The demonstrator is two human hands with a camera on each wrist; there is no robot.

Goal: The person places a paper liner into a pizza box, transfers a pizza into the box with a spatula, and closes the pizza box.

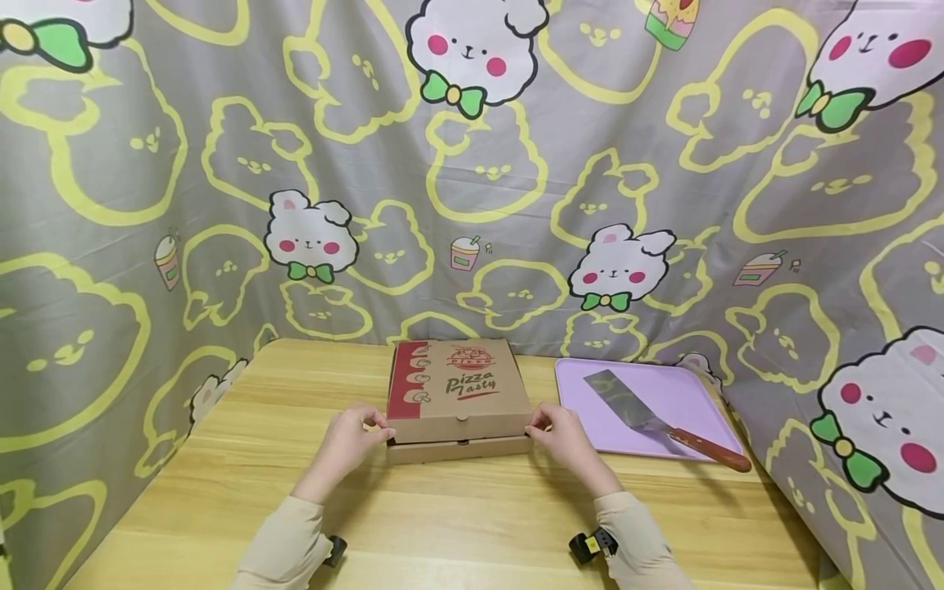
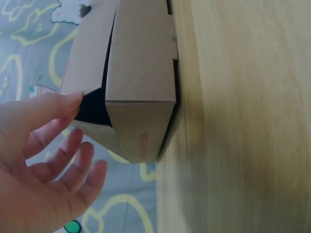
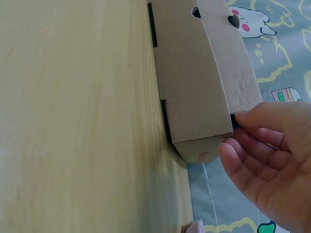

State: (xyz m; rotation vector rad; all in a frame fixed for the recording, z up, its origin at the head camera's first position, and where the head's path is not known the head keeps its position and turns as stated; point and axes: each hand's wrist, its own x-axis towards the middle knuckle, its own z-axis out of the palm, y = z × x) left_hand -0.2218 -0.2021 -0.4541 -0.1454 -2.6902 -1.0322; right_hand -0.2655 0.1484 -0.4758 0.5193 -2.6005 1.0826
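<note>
A brown cardboard pizza box (image 1: 459, 451) with a red printed strip sits on the table. Its lid (image 1: 479, 401) is raised slightly at the front, leaving a narrow dark gap above the lower front wall. At the front left corner, my left hand (image 1: 354, 438) pinches the lid's edge between thumb and forefinger; its other fingers are loosely bent below, as the left wrist view shows. My right hand (image 1: 562, 441) pinches the lid at the front right corner, its thumb on the lid front in the right wrist view. The inside of the box is hidden.
Right of the box lies a lilac tray (image 1: 667, 381). A metal spatula (image 1: 649, 418) with a wooden handle rests across it, the handle reaching over the front edge. A patterned curtain (image 1: 487, 229) hangs behind and around the wooden table (image 1: 457, 524).
</note>
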